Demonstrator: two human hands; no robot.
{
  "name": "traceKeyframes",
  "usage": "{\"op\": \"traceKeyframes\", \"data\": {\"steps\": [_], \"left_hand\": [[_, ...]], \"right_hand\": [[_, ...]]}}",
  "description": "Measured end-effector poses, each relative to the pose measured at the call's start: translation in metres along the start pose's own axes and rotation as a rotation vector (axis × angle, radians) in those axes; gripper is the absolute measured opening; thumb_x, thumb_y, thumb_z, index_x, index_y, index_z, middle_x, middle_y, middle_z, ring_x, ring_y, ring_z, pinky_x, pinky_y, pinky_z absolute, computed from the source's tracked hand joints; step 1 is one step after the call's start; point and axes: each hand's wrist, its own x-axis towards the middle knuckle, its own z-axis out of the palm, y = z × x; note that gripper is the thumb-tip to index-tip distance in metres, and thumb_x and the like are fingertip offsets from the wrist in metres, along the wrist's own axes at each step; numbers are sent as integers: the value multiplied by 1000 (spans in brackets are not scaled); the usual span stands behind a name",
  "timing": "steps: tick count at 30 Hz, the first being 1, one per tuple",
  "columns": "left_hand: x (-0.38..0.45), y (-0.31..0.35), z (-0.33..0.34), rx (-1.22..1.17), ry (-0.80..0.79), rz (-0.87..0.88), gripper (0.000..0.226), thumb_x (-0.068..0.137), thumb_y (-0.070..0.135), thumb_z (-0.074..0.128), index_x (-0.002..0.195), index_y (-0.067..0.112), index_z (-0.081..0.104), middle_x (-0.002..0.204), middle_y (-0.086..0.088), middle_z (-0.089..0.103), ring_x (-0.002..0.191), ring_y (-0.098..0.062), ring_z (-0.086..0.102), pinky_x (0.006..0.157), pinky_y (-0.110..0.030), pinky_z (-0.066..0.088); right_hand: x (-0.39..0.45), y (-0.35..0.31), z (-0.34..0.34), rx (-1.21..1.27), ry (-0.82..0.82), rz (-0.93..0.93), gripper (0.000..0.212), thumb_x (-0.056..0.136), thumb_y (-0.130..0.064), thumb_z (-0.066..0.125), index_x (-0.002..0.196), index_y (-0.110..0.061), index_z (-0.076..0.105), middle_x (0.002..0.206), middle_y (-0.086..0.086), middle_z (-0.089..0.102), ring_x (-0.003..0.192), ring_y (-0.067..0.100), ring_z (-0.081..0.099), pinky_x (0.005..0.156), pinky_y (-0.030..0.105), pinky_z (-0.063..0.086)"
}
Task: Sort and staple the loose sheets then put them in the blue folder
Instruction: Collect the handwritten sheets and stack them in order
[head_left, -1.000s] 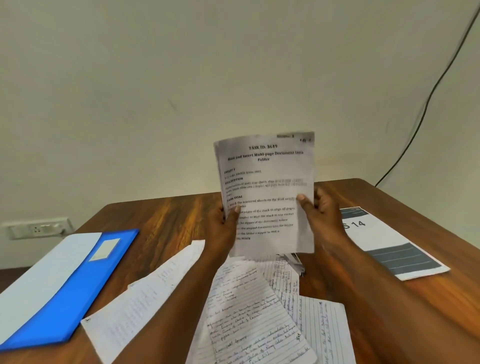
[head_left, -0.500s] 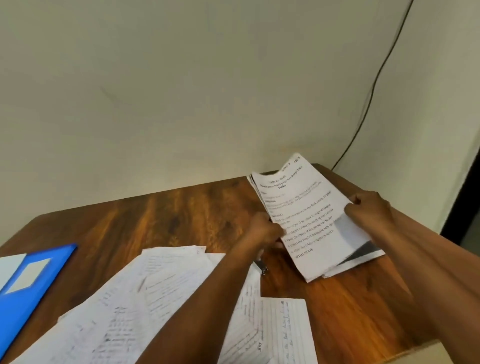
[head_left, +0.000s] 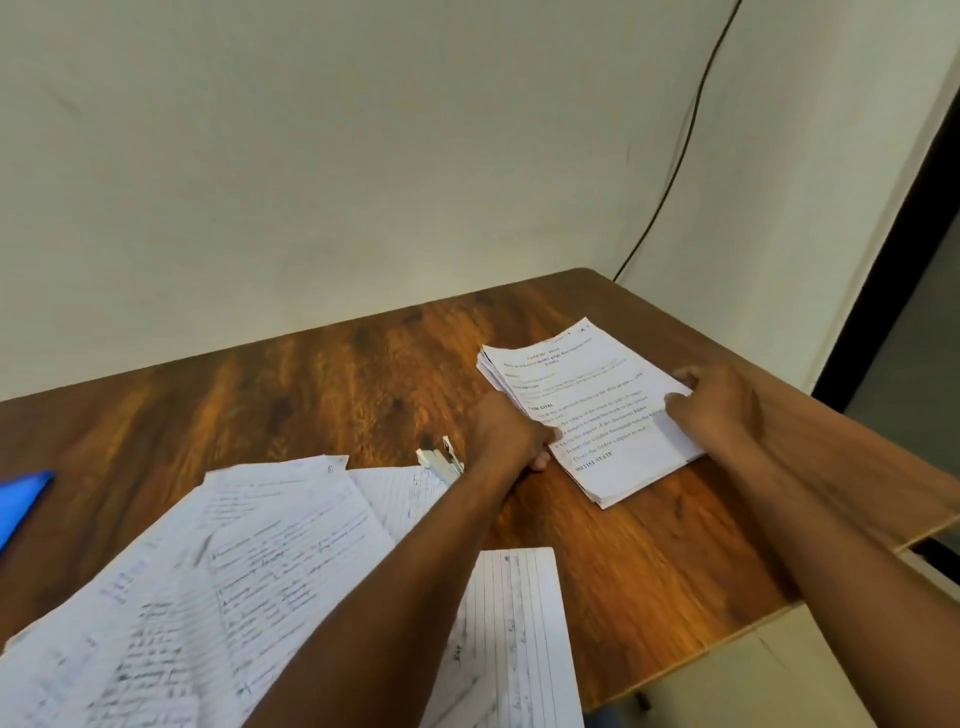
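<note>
Stack of white printed sheets flat on brown wooden table — pinched by left hand, right hand; beside it, white stapler, handwritten lined sheets — blue folder far left

Counter: wood-grain top, dark brown, rounded far right corner, set against a pale wall.

Lying directly on it:
- Stack of printed sheets, far right, angled to the counter edge, edges roughly aligned, flat on the wood.
- Handwritten ruled sheets, near left and centre, fanned and overlapping; 1 ruled sheet lies apart to the right, reaching the near edge.
- Stapler, light-coloured, partly hidden, at the far edge of the ruled sheets.
- Blue folder, only a corner visible at the left frame edge.
</note>
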Motion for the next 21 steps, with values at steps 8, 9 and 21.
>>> {"op": "traceKeyframes", "data": {"steps": [8, 9, 21], "left_hand": [[-18, -3, -41, 169, 82, 107, 30, 86, 36, 84, 107, 25, 67, 97, 10, 76, 67, -17, 75, 65, -19, 60], [-24, -7, -54, 206, 115, 111, 36, 84, 41, 84, 111, 28, 64, 104, 14, 71, 77, -15, 74, 74, -21, 60], [-124, -109, -188, 585, 332, 145, 67, 93, 61, 63, 149, 31, 42, 154, 3, 52, 135, -20, 54, 113, -42, 45]], "right_hand": [[-18, -21, -4, -146, 172, -148, 45, 86, -28, 80, 128, -15, 70, 127, 19, 70, 116, 43, 63, 96, 57, 53], [-26, -32, -4, -124, 168, -200, 43, 87, -29, 80, 127, -16, 70, 126, 18, 70, 114, 42, 63, 94, 55, 54], [-194, -188, 46, -78, -709, -868, 64, 86, -69, 70, 142, -41, 56, 152, -19, 51, 134, 8, 51, 109, 32, 45]]}}
